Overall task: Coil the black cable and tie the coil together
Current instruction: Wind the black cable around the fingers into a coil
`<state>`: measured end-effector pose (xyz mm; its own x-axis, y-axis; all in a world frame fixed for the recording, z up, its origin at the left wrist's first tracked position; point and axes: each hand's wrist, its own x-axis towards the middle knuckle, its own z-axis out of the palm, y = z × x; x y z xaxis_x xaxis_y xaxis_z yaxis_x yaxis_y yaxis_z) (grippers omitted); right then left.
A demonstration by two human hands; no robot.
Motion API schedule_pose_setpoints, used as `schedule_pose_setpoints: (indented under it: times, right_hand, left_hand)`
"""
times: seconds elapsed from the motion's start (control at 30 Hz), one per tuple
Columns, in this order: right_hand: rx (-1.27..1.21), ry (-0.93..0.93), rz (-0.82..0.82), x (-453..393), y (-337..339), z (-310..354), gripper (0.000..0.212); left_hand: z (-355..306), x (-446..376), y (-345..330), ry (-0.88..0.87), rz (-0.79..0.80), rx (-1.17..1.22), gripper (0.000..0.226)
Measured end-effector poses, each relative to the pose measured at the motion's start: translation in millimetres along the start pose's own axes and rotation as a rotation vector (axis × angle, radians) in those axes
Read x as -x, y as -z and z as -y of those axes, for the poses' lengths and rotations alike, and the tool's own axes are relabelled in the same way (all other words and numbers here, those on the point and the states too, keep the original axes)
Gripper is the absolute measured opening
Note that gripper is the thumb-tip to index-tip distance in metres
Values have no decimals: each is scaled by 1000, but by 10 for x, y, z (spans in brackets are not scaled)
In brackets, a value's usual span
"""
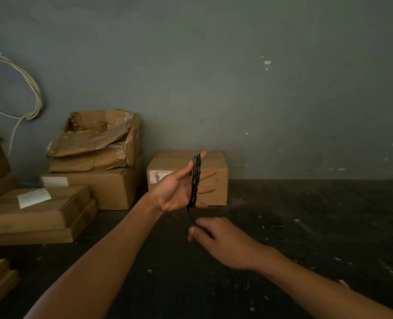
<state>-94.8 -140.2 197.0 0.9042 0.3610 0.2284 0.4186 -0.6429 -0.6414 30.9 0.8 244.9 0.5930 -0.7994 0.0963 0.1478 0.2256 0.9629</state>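
The black cable (195, 180) is wound in several loops around the spread fingers of my left hand (179, 186), which is raised palm-up in front of a cardboard box. A short tail of the cable drops from the coil's lower end down to my right hand (216, 240). That hand sits just below the left one, thumb and fingers pinched on the tail. How much loose cable lies beyond the pinch is hidden inside the hand.
A closed cardboard box (216, 166) stands against the grey wall behind my hands. More boxes (92, 180) are stacked at the left, one torn open on top. Pale cords (33, 93) hang on the wall at far left. The dark floor (306, 215) spreads right.
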Motion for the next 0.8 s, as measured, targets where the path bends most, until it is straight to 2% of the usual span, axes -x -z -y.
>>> schedule_pose_setpoints:
  times: [0.2,0.47,0.57,0.8]
  right_hand:
    - [192,-8,-89,-87,488,164,16]
    - [385,-1,-188,-296,1107,288,6]
    - [457,0,-193,-361,1260,277,11]
    - [354,50,-184,-404,1379,177,10]
  left_hand:
    - [157,60,50,47,19,-7,43]
    - [349,144,-39,215,84,-96,45]
    - [376,143,-108,227,147,-143,47]
    - [316,160,-188,197,230,-80,44]
